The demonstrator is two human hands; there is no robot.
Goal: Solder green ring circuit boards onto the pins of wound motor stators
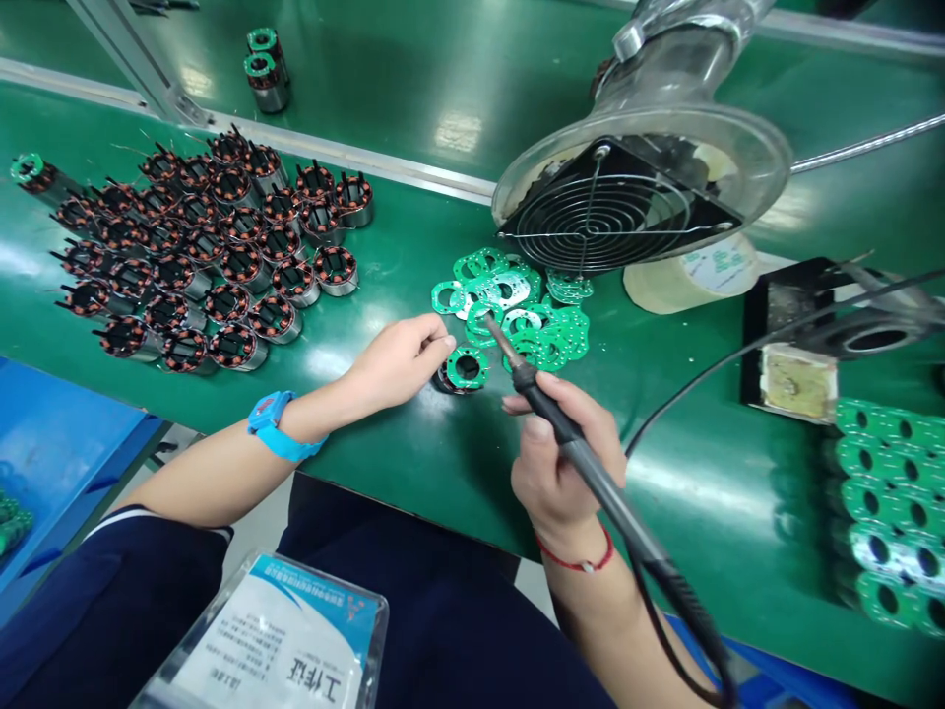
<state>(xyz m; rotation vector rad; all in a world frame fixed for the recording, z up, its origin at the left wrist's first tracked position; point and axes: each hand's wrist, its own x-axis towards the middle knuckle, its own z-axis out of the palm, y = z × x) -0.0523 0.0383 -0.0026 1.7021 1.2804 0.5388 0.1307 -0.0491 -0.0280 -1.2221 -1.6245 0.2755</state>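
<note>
My left hand (399,359), with a blue wristband, pinches the edge of a small motor stator topped by a green ring circuit board (464,368) on the green bench. In my right hand (557,453), fingers wrapped round its handle, is a black soldering iron (561,428); its tip points up and left, just above the stator and the near edge of a pile of loose green ring boards (521,310).
Many copper-wound stators (207,261) stand in rows at the left. A clear fume-extractor hood with a wire grille (635,197) hangs over the bench. A tape roll (698,276), a black iron stand with sponge (801,369) and finished green-topped stators (890,512) sit right.
</note>
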